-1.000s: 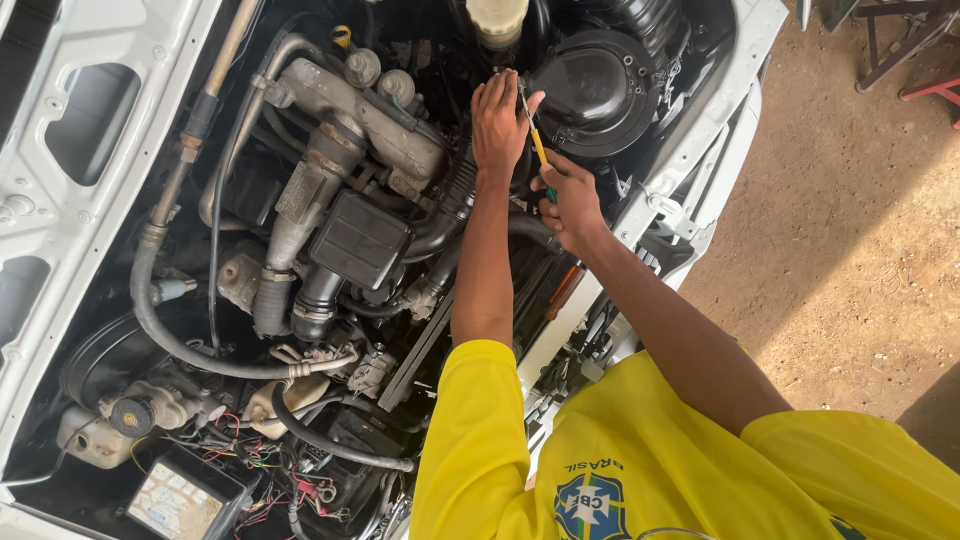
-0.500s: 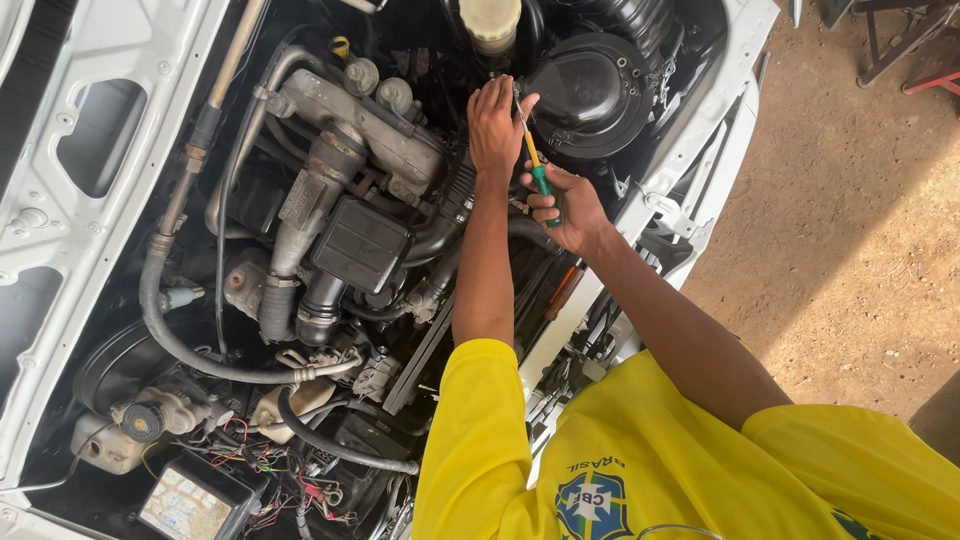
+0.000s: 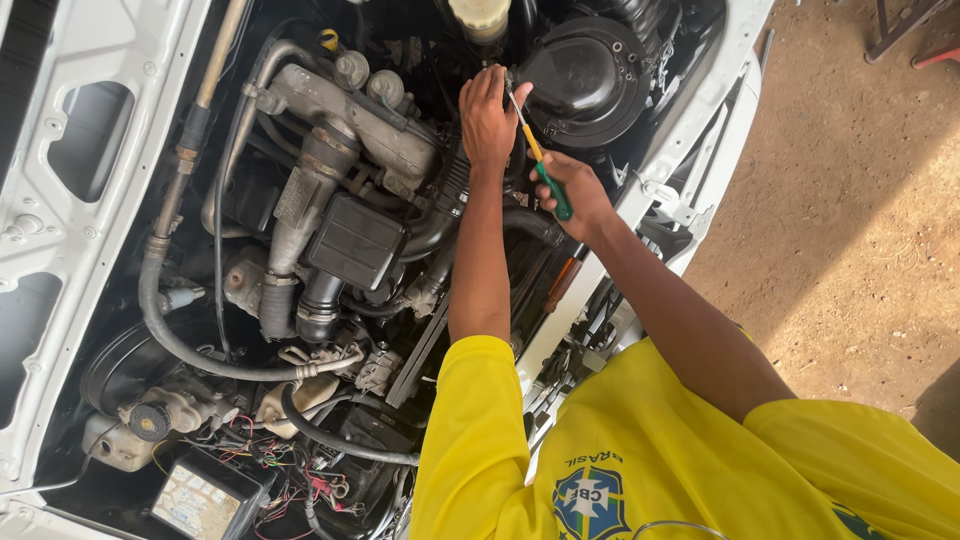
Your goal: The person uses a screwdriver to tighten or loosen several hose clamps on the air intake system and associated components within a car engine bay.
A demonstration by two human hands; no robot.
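Note:
My right hand grips a screwdriver by its green and yellow handle. The thin shaft slants up and left to a spot deep in the engine bay. My left hand rests at that spot with its fingers curled down over the tip; what lies under them is hidden. Both hands work between a cream fluid reservoir and a round black air filter housing. My yellow shirt fills the bottom right.
The open engine bay holds a grey metal intake pipe, a black box, long rubber hoses and tangled wiring by a battery. White bodywork frames the left side. Bare dirt ground lies on the right.
Both hands stay at the same spot by the air filter housing. The screwdriver handle has shifted slightly in my right hand, and the view has drifted a little.

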